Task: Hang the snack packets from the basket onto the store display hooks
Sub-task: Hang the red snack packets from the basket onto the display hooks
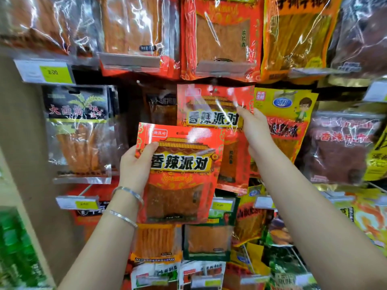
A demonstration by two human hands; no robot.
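Observation:
My left hand [136, 166] grips a red snack packet [180, 174] by its left edge and holds it upright in front of the display. Higher up, a matching red packet [211, 107] hangs on the rack, and my right hand [254, 127] pinches its right edge. The hook itself is hidden behind that hanging packet's top. The held packet overlaps the lower part of the hanging one. The basket is out of view.
Rows of hanging snack packets fill the rack: a black packet [77, 126] at left, a yellow packet [289, 114] at right, orange ones [219, 38] above. Price tags [56, 73] stick out on hook ends. A beige pillar [18, 132] stands at left.

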